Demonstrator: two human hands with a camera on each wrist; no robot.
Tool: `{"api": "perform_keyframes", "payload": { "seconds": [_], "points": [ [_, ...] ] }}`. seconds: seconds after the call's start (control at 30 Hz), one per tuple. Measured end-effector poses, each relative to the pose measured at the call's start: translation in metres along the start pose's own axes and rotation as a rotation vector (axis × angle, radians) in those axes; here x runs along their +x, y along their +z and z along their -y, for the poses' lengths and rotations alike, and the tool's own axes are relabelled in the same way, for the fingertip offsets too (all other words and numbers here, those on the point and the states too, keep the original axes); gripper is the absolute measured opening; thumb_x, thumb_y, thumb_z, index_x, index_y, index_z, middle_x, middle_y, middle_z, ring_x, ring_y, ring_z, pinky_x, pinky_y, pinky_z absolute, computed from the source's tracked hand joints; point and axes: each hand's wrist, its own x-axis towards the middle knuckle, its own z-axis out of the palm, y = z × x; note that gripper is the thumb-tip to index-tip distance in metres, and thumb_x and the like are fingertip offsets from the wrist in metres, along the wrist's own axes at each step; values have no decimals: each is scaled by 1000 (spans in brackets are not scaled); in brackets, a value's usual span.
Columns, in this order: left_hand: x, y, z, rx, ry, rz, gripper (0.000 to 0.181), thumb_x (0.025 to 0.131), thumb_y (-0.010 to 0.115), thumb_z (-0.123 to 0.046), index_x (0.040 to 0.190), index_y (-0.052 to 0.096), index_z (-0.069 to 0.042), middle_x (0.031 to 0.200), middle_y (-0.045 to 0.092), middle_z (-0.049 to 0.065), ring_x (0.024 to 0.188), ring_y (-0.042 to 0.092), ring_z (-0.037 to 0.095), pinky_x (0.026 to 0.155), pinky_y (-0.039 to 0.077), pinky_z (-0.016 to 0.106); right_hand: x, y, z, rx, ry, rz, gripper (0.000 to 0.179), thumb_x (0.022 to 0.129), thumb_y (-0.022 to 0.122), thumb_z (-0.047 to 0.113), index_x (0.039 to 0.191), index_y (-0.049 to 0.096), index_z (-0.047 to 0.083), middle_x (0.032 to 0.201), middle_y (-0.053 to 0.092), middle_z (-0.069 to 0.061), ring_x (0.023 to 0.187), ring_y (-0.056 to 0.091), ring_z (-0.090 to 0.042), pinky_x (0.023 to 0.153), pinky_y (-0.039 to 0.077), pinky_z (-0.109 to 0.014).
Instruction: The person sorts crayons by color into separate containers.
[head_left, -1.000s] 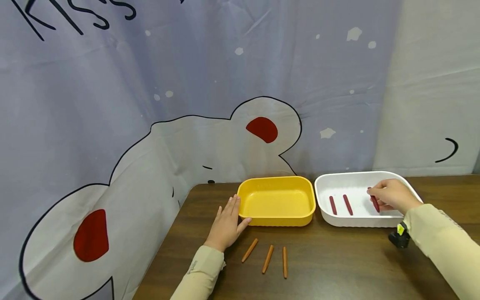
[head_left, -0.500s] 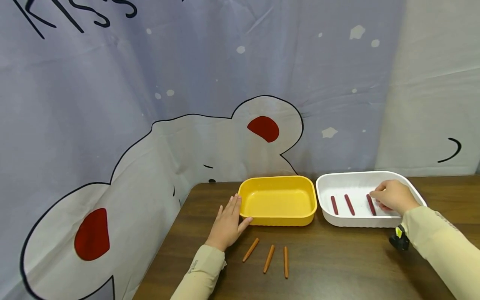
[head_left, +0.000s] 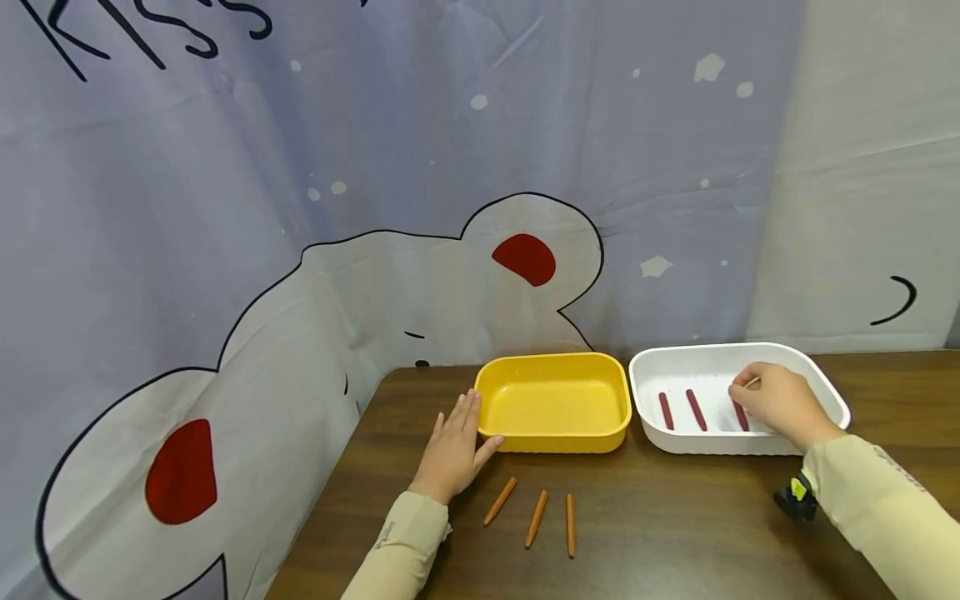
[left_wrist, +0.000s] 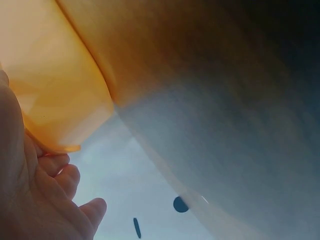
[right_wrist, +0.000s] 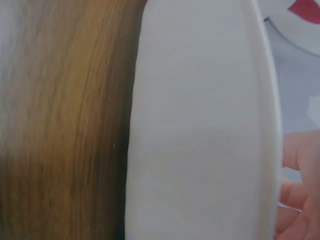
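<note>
My left hand (head_left: 450,450) rests with straight fingers against the left wall of the yellow tray (head_left: 552,442). In the left wrist view the tray's orange-yellow side (left_wrist: 60,90) lies against the fingers (left_wrist: 67,180). My right hand (head_left: 780,404) reaches into the white tray (head_left: 720,443), its thumb and fingers pinching the upper end of a dark red crayon-like stick (head_left: 741,417), which they cover. Two similar dark red sticks, one at the left (head_left: 666,411) and one in the middle (head_left: 697,410), lie in that tray. The right wrist view hides the stick behind the white tray's wall (right_wrist: 200,120).
Three orange-brown crayon-like sticks, left (head_left: 500,501), middle (head_left: 536,519) and right (head_left: 571,526), lie on the brown wooden table (head_left: 660,533) before the yellow tray. A printed cloth (head_left: 405,150) hangs behind the table. The trays stand side by side.
One second ago my right hand held the third dark red stick tilted; it then lies down beside the others. My right fingers have since shifted left over its upper end. My left hand stays still.
</note>
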Motion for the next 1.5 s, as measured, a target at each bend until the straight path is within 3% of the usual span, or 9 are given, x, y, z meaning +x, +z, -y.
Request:
{"api": "perform_keyframes", "payload": {
  "seconds": [0.17,0.5,0.63,0.77,0.93,1.17,1.33,1.5],
  "points": [
    [-1,0,0,-3,-3,0,79,104,49,-52,158,28,2,164,28,19,151,28,33,117,25,62,-10,3,13,5,-36,-78,18,93,61,13,96,68,-3,90,70,-19,77,63,-25,64,46,-35],
    [0,0,0,7,-2,2,79,104,48,-52,158,28,2,164,28,19,151,28,34,117,26,62,-32,22,38,20,-155,-231,12,86,65,6,94,71,-1,86,69,-11,76,66,-28,66,49,-38],
    [0,0,0,7,-8,4,79,104,48,-52,158,28,2,164,28,19,151,28,33,117,26,62,-39,32,45,23,-262,-247,19,87,69,4,103,71,-4,98,70,-17,85,68,-35,71,55,-46],
    [1,0,0,-1,-8,4,79,104,48,-52,158,28,2,164,28,20,151,28,34,117,26,62,-47,41,51,-21,-376,-261,32,85,73,4,115,68,-4,110,69,-19,98,67,-39,84,52,-55],
    [1,2,1,-1,-7,6,80,104,48,-53,159,27,1,164,27,18,151,27,33,117,25,62,-55,49,59,-41,-432,-217,45,87,75,7,129,62,-1,125,65,-21,117,60,-43,95,45,-59],
    [1,2,1,2,-9,3,79,104,48,-53,158,28,2,164,28,19,151,27,33,117,26,62,-61,65,69,-102,-530,-206,60,86,77,13,140,56,-3,138,59,-21,126,55,-45,105,41,-57],
    [0,-1,-1,-1,-13,21,79,105,48,-52,159,26,2,164,26,19,152,26,33,118,25,62,-66,74,73,-183,-551,-170,67,93,73,28,148,49,-1,150,50,-18,138,46,-41,122,21,-51],
    [0,-2,-2,2,-12,23,79,105,48,-52,159,26,1,165,25,18,152,25,33,118,24,61,-68,80,78,-240,-538,-104,69,99,65,40,153,43,3,156,44,-16,144,40,-37,125,7,-47]
  ]
}}
